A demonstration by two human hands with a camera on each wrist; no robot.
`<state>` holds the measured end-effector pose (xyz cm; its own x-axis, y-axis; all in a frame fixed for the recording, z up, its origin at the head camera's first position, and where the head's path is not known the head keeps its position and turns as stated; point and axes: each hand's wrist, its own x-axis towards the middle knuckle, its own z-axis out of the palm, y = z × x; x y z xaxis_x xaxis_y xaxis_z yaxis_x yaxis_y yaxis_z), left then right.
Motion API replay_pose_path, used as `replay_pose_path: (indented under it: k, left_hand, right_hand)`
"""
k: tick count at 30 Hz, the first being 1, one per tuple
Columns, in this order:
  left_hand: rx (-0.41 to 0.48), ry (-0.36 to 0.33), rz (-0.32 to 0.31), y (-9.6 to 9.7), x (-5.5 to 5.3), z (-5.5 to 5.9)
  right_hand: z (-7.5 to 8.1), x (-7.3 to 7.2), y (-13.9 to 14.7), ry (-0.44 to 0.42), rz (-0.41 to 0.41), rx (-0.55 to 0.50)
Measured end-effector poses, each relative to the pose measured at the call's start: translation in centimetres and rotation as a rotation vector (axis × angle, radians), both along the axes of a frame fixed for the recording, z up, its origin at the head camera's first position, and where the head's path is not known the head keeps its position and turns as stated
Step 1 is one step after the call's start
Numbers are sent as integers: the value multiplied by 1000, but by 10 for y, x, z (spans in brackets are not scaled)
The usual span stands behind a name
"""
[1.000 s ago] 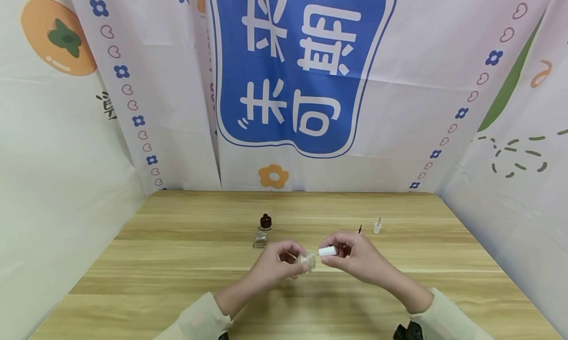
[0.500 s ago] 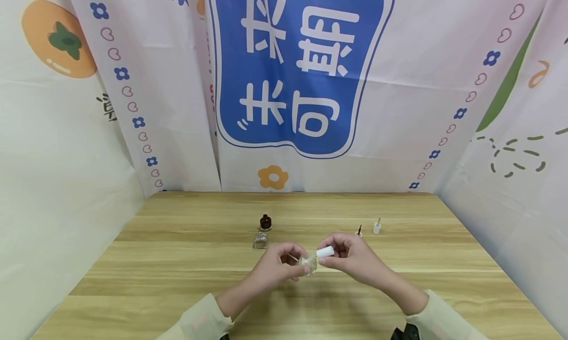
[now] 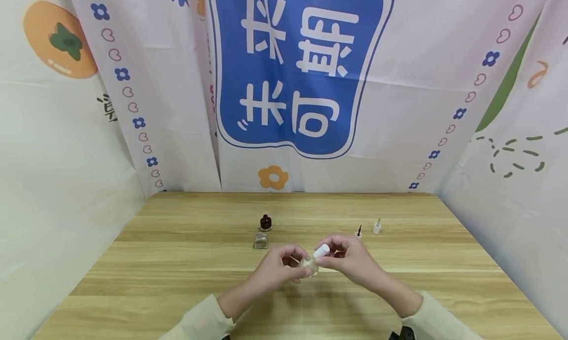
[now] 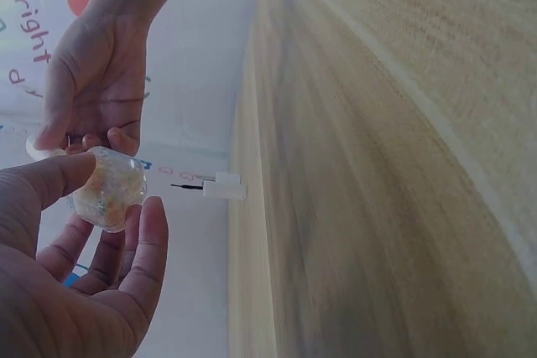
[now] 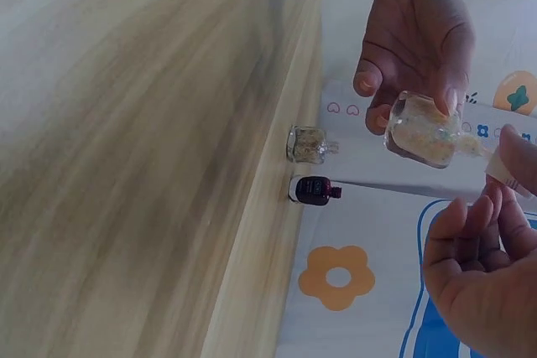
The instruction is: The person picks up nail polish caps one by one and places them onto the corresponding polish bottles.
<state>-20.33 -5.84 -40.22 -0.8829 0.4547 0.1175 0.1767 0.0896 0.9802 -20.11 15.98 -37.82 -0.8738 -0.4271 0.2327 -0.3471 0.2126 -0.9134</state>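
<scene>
My left hand (image 3: 277, 267) pinches a small clear nail polish bottle (image 5: 422, 132) between thumb and fingers, above the table. Pale glitter shows through its glass. Close by on the right, my right hand (image 3: 348, 255) holds a white nail polish cap (image 3: 321, 251) between thumb and fingertips. The cap slants down towards the bottle, its lower end right at the neck in the right wrist view. Its brush is hidden from sight. In the left wrist view the fingers cover part of the bottle, and only an end of the cap shows behind it.
Left of centre on the wooden table (image 3: 177, 261) stand an uncapped dark red polish bottle (image 3: 266, 223) and an uncapped clear one (image 3: 261, 241). Two white caps stand brush-up beyond my right hand, one with a dark brush (image 3: 358, 234), the other a paler brush (image 3: 377, 227).
The white cap has moved left to the bottle's neck and tipped from nearly level to a slant. My right hand has shifted left with it; the left hand and bottle have moved slightly down and right.
</scene>
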Motion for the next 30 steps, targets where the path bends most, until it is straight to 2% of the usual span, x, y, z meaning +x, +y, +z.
replay_pose_path:
  k: [8, 21, 30]
  left_hand:
    - [15, -14, 5, 1, -1, -1]
    - [42, -32, 7, 2, -2, -3]
    - [61, -22, 19, 5, -2, -5]
  right_hand:
    - [-6, -1, -5, 3, -8, -23]
    - [-15, -2, -11, 3, -62, 2]
    - [-17, 0, -19, 8, -179, -21]
